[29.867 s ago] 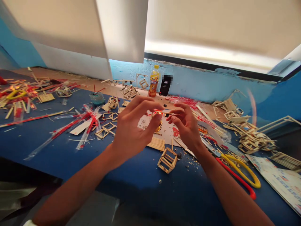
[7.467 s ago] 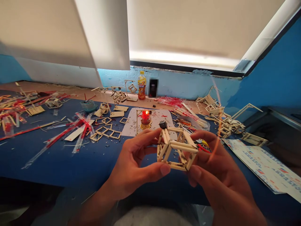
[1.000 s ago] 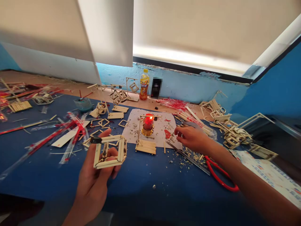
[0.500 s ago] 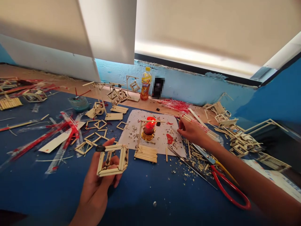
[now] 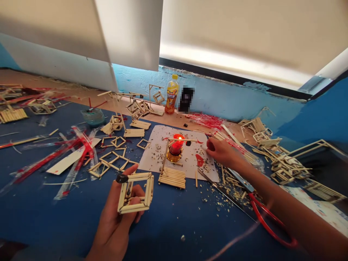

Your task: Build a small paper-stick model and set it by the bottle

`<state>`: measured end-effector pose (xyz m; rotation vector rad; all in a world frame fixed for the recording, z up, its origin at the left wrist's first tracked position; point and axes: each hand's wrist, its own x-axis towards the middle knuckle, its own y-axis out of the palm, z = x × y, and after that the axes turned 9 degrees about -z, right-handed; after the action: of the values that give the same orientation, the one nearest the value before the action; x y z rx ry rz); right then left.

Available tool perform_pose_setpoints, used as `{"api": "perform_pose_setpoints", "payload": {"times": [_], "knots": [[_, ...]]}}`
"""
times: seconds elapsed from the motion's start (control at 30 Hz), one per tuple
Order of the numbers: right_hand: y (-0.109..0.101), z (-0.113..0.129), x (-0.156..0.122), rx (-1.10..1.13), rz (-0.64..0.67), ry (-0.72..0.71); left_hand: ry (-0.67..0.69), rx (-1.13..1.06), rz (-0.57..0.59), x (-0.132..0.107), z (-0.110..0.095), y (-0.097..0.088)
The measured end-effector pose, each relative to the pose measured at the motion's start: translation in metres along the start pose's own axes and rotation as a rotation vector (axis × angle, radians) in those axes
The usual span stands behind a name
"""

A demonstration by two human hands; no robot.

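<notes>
My left hand [image 5: 116,214] holds a small cube frame of pale wooden sticks [image 5: 136,192] low over the blue table [image 5: 67,217], with a dark blob at the frame's upper left corner. My right hand [image 5: 221,151] reaches out to the right edge of a white sheet [image 5: 154,156], fingers pinched together; what they pinch is too small to make out. A lit red candle [image 5: 176,145] in a gold holder burns on the sheet under a stick gantry. A flat raft of sticks [image 5: 172,177] lies just in front of it.
Red-handled scissors [image 5: 269,224] and a metal ruler [image 5: 228,197] lie among wood chips at the right. Stick frames [image 5: 285,163] pile up at the far right, square frames [image 5: 111,159] and red plastic wrappers [image 5: 73,152] at the left. An orange drink bottle [image 5: 172,95] stands by the wall.
My right hand has moved away from the scissors towards the sheet by the candle. My left hand keeps the cube frame, nearly still.
</notes>
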<state>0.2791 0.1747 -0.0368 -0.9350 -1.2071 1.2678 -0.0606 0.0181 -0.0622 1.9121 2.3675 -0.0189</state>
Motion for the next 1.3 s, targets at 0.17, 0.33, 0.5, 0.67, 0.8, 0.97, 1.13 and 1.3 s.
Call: {"api": "perform_pose_setpoints", "payload": {"times": [0.17,0.33,0.5,0.67,0.8,0.97,1.13,1.3], "knots": [[0.001,-0.010,0.004,0.096,-0.046,0.019,-0.012,-0.031,-0.039,-0.005,-0.004,0.006],[-0.018,-0.007,-0.001,0.335,-0.149,0.025,-0.033,-0.054,-0.097,-0.009,-0.013,0.013],[-0.053,0.016,-0.006,0.657,-0.164,-0.018,-0.014,-0.043,-0.086,-0.008,-0.014,0.014],[-0.069,0.044,0.005,0.848,-0.129,-0.101,-0.048,0.006,-0.103,-0.009,-0.013,0.013],[-0.063,0.060,0.018,0.919,-0.081,-0.152,-0.045,-0.019,-0.083,-0.010,-0.011,0.011],[-0.057,0.074,0.023,0.974,-0.152,-0.163,-0.054,-0.041,-0.081,-0.012,-0.012,0.010],[-0.055,0.082,0.019,0.964,-0.122,-0.193,-0.041,-0.009,-0.097,-0.013,-0.011,0.010],[-0.051,0.084,0.018,0.930,-0.119,-0.206,-0.028,-0.015,-0.115,-0.014,-0.010,0.011]]}}
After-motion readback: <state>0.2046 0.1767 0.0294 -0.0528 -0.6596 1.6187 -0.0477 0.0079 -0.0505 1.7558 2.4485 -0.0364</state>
